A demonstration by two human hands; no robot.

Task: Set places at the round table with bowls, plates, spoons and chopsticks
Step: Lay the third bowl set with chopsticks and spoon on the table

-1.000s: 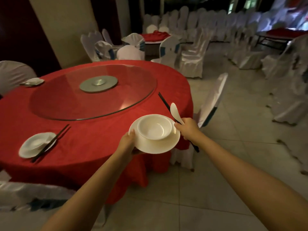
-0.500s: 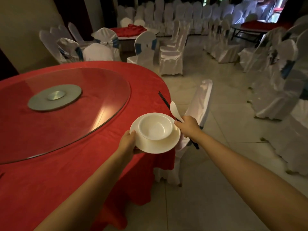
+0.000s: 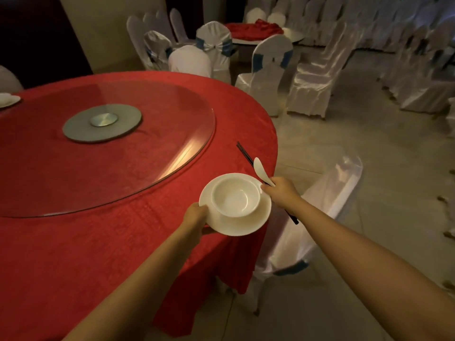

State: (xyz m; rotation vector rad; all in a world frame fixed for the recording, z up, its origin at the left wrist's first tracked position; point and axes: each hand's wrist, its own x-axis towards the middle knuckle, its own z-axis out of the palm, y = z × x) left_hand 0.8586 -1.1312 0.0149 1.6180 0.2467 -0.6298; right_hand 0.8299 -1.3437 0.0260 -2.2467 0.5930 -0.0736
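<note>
Presently, head view, the only one supplied. The left hand (image 3: 194, 214) grips the near-left rim of a white plate (image 3: 248, 222), thumb on top and the rest of the hand beneath. A white bowl (image 3: 235, 196) sits upright on the plate, slightly toward its far side, and is empty. Plate and bowl are carried level over the red-clothed counter (image 3: 86, 254) at its right-hand edge; whether the plate's underside touches the cloth cannot be told.

The right hand (image 3: 279, 193) is clenched around a white spoon (image 3: 261, 169) and a pair of dark chopsticks (image 3: 243, 152). Spoon bowl and chopstick tips point away and leftward over the cloth; the chopstick butts project down and right past the wrist, off the counter edge. The long axis of both utensils therefore runs diagonally, roughly along the radius toward the glass turntable (image 3: 172, 134).

The governing relation: the free cloth band between turntable rim and counter edge lies directly under and just ahead of the plate, with the right hand just beside the plate's far-right rim. In my judgement the plate goes down first, in line with the covered chair (image 3: 327, 205) at the right, and the utensils then lay to its right. Another setting (image 3: 7, 99) shows at the far-left edge, well apart.
</note>
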